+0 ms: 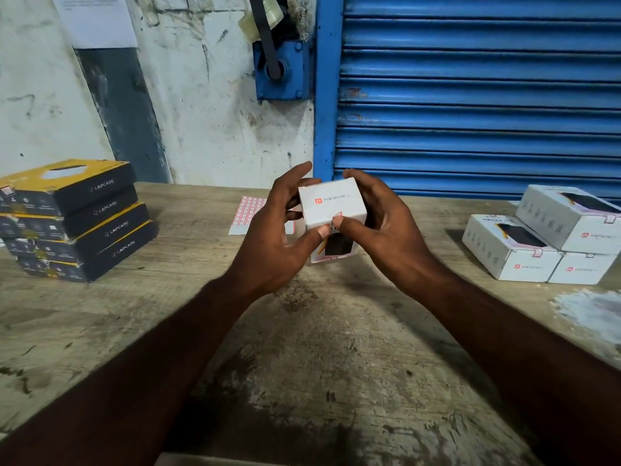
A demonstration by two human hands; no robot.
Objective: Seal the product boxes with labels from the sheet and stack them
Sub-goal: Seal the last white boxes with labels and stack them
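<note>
A small white Portronics box (331, 205) is held above the middle of the wooden table (302, 348), gripped between both hands. My left hand (279, 240) curls round its left side, and its thumb presses the front edge. My right hand (383, 223) wraps the right side; its thumb presses a red-edged label (337, 216) at the box's flap. The label sheet (247, 210) lies flat on the table just behind my left hand, partly hidden. Three white Portronics boxes (541, 243) are stacked at the right.
A stack of several dark and yellow Lapcare boxes (74, 220) stands at the left of the table. A blue roller shutter (477, 95) and a scuffed white wall (201, 112) rise right behind the table's far edge.
</note>
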